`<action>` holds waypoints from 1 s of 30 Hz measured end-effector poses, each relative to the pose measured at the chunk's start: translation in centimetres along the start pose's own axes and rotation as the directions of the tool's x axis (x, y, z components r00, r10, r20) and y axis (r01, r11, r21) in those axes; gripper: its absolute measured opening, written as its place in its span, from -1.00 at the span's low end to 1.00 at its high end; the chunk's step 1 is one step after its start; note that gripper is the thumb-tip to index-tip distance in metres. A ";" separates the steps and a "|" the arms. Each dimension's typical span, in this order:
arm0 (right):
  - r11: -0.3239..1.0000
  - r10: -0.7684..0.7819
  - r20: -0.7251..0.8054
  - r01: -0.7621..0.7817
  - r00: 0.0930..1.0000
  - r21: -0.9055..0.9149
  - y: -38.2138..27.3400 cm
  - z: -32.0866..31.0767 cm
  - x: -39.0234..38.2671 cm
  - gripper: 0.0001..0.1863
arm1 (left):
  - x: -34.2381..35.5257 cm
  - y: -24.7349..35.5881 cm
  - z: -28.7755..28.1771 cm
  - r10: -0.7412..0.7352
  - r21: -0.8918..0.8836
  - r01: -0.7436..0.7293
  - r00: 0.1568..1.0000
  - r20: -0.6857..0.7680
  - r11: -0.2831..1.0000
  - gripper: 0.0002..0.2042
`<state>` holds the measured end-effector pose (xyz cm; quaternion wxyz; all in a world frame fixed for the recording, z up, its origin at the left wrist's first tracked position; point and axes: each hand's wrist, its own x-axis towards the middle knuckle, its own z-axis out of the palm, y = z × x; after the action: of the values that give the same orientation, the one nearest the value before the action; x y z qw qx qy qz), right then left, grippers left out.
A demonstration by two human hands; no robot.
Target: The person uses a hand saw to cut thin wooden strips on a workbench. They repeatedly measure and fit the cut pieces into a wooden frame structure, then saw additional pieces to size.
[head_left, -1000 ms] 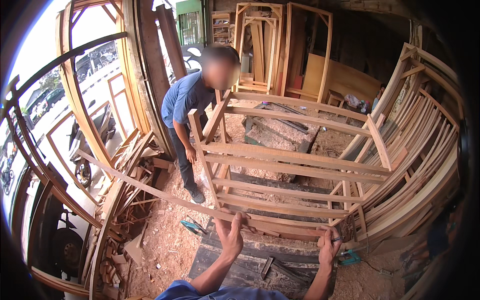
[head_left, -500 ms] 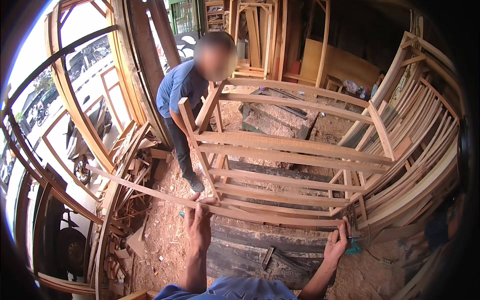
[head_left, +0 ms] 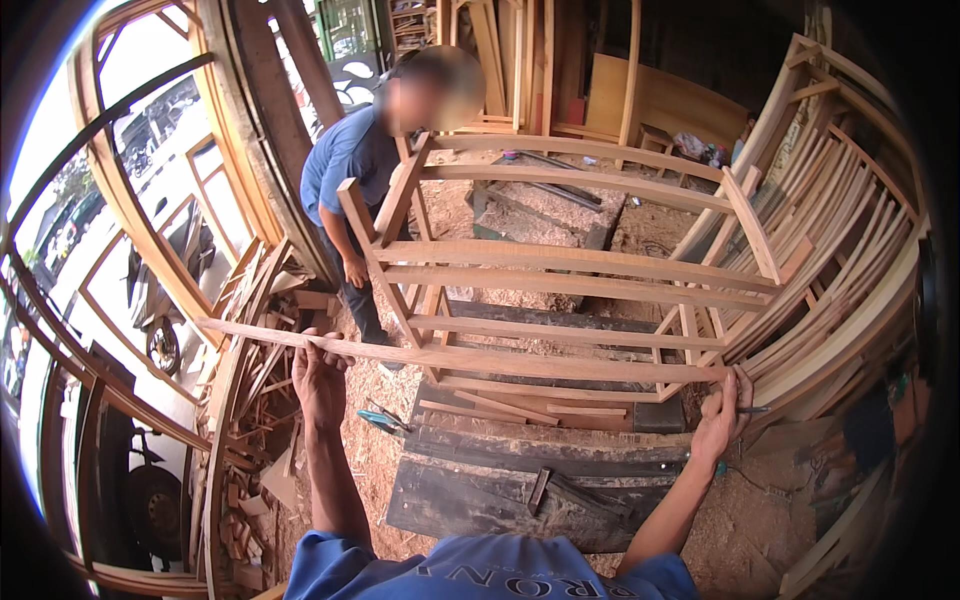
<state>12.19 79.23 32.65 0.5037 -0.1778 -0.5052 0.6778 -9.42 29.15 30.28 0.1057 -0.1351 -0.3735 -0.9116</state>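
A long thin wooden slat [head_left: 520, 365] spans in front of me, level with the near side of a slatted wooden frame [head_left: 570, 253]. My left hand [head_left: 322, 365] grips it toward its left part, and my right hand [head_left: 722, 405] holds its right end, with a thin dark pencil-like item also between those fingers. A person in a blue shirt [head_left: 335, 165] stoops at the frame's left end, one arm hanging beside it. Beneath the slat, loose wood strips [head_left: 490, 410] lie on a dark worn platform [head_left: 450, 500].
A teal power tool [head_left: 380, 420] rests left of the platform. Offcuts [head_left: 255, 505] and tall frames [head_left: 130, 190] stand at the left by a bright street with a motorbike [head_left: 165, 300]. Bundled long strips [head_left: 850, 260] lean at the right. A plywood sheet [head_left: 660, 110] stands behind, and shavings [head_left: 330, 480] cover the floor.
My hands have spread apart and moved farther forward, the left one sliding leftward along the slat, the right one rightward to its end. The other person has bent slightly lower.
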 end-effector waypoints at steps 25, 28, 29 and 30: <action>0.477 -0.393 0.216 0.399 0.894 -0.783 -5.1 3.0 16.7 -0.73 | 5.0 -3.7 12.3 -0.155 0.159 0.155 0.988 -0.008 0.975 -0.77; 0.100 -0.393 0.492 0.568 0.777 -0.817 -6.0 2.8 16.8 -0.74 | 5.0 -4.3 12.5 -0.147 0.153 0.139 0.988 0.039 0.978 -0.75; 0.047 -0.374 0.536 0.593 0.757 -0.804 -6.1 2.8 16.8 -0.73 | 5.0 -4.3 12.5 -0.163 0.149 0.155 0.985 0.047 0.977 -0.75; 0.027 -0.356 0.549 0.596 0.756 -0.803 -6.3 2.8 16.7 -0.74 | 4.9 -4.4 12.6 -0.122 0.144 0.112 0.991 0.060 0.983 -0.75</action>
<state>6.09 92.15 43.77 0.4266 -0.1985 -0.8822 0.0205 -13.23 40.68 37.65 0.0483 -0.1365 -0.4472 -0.8826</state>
